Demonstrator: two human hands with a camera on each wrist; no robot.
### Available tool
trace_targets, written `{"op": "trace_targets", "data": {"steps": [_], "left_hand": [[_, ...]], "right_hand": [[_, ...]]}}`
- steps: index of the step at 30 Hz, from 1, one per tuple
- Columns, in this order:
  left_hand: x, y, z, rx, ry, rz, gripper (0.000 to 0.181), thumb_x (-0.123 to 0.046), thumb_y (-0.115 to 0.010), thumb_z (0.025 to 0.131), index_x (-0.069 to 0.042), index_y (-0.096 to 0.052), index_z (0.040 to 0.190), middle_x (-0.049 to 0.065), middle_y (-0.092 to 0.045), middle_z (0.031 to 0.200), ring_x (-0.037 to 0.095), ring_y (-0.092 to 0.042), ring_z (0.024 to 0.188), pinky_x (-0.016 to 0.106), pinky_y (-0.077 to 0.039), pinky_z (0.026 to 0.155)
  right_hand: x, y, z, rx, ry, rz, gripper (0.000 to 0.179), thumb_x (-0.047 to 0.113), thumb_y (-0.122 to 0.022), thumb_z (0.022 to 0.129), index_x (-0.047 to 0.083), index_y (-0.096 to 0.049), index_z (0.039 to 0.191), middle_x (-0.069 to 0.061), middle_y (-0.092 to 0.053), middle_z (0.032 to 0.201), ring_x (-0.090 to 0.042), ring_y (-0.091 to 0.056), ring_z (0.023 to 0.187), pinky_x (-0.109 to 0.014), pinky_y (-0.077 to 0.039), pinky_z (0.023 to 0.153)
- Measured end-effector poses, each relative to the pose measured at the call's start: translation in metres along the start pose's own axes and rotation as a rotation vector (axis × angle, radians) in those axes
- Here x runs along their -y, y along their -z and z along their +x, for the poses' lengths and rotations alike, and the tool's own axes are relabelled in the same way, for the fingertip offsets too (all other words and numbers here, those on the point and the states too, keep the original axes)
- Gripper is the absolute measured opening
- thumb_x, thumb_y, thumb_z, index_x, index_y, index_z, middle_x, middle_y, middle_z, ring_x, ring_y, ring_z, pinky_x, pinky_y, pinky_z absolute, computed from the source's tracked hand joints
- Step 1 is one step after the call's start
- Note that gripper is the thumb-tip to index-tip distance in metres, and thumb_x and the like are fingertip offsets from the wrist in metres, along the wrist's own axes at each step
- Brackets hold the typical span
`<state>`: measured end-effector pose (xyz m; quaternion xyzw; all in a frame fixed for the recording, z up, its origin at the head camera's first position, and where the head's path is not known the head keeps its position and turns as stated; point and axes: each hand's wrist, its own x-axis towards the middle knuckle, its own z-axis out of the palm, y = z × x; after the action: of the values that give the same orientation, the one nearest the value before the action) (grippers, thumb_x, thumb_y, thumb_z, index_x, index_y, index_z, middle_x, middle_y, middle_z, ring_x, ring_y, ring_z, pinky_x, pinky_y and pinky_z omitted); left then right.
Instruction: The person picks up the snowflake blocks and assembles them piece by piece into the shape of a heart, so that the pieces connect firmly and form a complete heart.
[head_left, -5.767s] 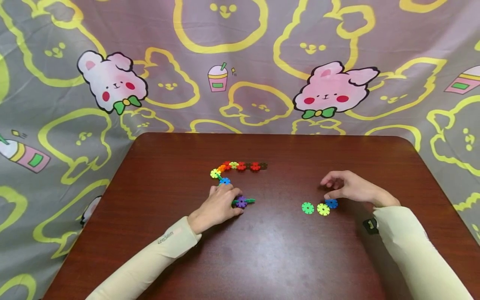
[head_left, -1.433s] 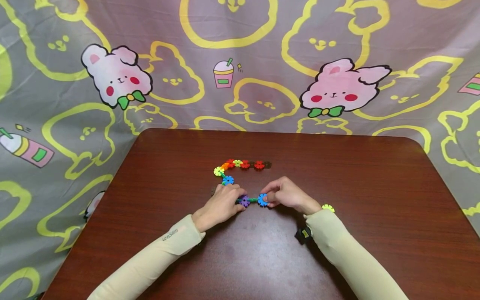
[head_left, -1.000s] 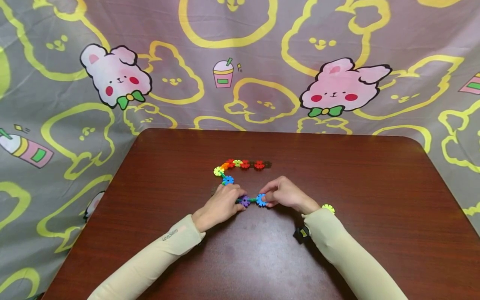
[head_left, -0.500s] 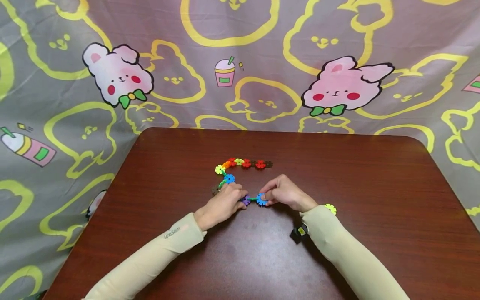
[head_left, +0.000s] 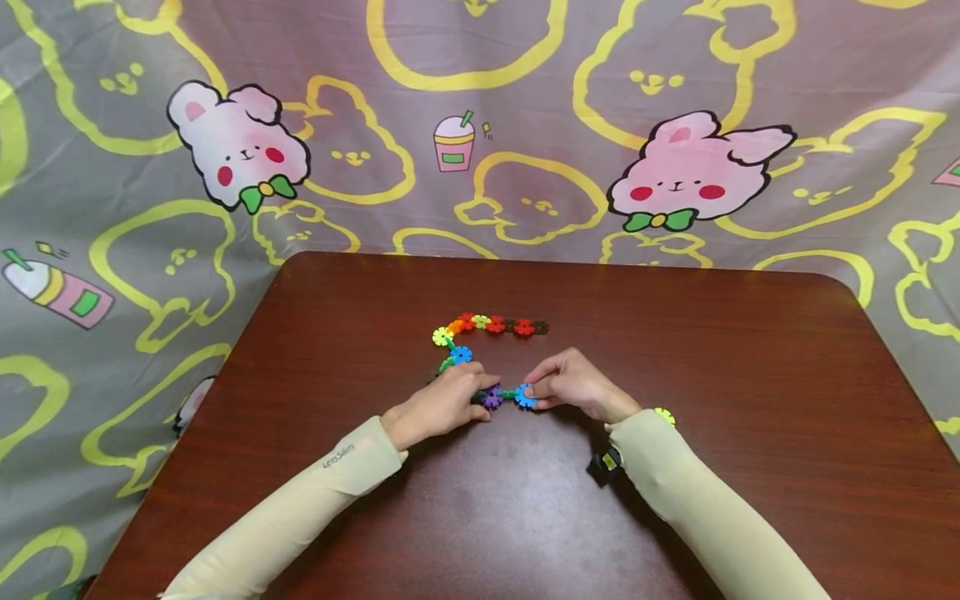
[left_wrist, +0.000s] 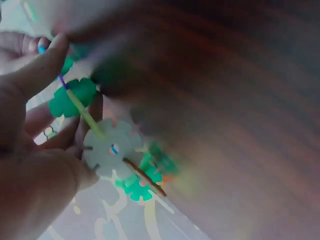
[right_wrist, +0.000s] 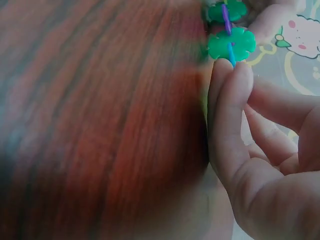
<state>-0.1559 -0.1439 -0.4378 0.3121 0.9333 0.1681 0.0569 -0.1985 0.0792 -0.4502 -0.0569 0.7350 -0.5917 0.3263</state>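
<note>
While our left hand (head_left: pixel 437 403) grips the snowflake-disc chain (head_left: pixel 496 324) at its purple disc (head_left: pixel 492 396), finger and thumb curled about it, our right hand (head_left: pixel 581 387) pinches a blue disc (head_left: pixel 521 400) between thumb and fingertips. Between purple and blue sits a green disc (right_wrist: pixel 240 42), and this short run lies left to right across the gap between our hands; the blue edge meets the green at the end nearer our right hand. We cannot tell how deeply it is slotted. Beyond our left hand the chain bends away, then turns right. Partly hidden by our right cuff (head_left: pixel 637 427), a yellow-green disc (head_left: pixel 664 414) lies apart on the table (head_left: pixel 750 350).
</note>
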Motion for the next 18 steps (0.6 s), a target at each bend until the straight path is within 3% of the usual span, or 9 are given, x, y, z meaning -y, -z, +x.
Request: {"op": "trace_targets", "data": {"steps": [4,7,14,18], "left_hand": [[0.004,0.003,0.0,0.018,0.027,-0.009,0.048,-0.02,-0.074,0.085,0.001,-0.061,0.127,0.009,-0.066,0.109,0.021,-0.06,0.1,0.037,-0.048,0.089],[0.006,0.002,0.0,0.002,0.012,0.006,0.045,-0.023,-0.074,0.085,-0.001,-0.064,0.123,0.007,-0.066,0.1,0.019,-0.06,0.09,0.035,-0.048,0.082],[0.012,0.001,0.002,-0.068,-0.155,0.052,0.019,-0.025,-0.075,0.083,-0.008,-0.07,0.09,-0.001,-0.055,0.072,0.009,-0.049,0.065,0.02,-0.041,0.059],[0.013,0.001,0.004,-0.079,-0.177,0.051,0.018,-0.024,-0.076,0.082,-0.008,-0.069,0.088,-0.001,-0.054,0.07,0.01,-0.049,0.064,0.02,-0.041,0.058]], "right_hand": [[0.0,0.0,-0.001,0.007,0.003,-0.007,0.026,-0.003,-0.069,0.084,-0.015,-0.064,0.107,-0.011,-0.072,0.083,-0.011,-0.068,0.065,-0.029,-0.058,0.066],[0.001,-0.001,-0.001,0.001,-0.005,-0.005,0.025,-0.004,-0.068,0.084,-0.015,-0.064,0.106,-0.01,-0.071,0.082,-0.011,-0.067,0.065,-0.028,-0.058,0.066],[0.005,-0.004,0.002,-0.005,-0.002,-0.009,0.022,-0.01,-0.065,0.082,-0.018,-0.063,0.102,-0.008,-0.068,0.073,-0.01,-0.064,0.06,-0.026,-0.058,0.062],[0.007,-0.004,0.006,0.009,-0.018,-0.002,0.02,-0.012,-0.063,0.082,-0.019,-0.063,0.1,-0.007,-0.068,0.071,-0.01,-0.064,0.058,-0.025,-0.057,0.06]]}}
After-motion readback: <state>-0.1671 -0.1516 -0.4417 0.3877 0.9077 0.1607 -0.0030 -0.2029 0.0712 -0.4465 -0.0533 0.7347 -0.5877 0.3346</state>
